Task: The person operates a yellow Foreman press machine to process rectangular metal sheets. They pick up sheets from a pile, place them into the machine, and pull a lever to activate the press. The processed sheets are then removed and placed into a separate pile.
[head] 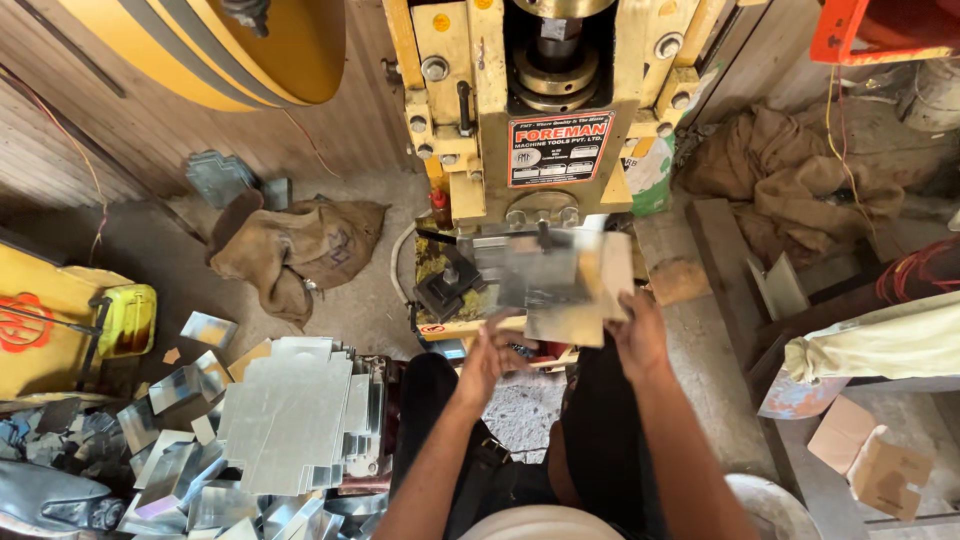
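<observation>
A flat shiny metal sheet, blurred by motion, hangs in front of the yellow press machine. My right hand grips its right edge. My left hand touches its lower left corner with the fingers curled on it. Under the sheet sits a dark die block on the press bed. My knees in dark trousers frame the floor below my hands.
A stack of cut metal sheets lies to my left, with loose shiny offcuts around it. Burlap sacks lie on the floor at left and far right. A yellow flywheel is at upper left. Cardboard pieces sit at right.
</observation>
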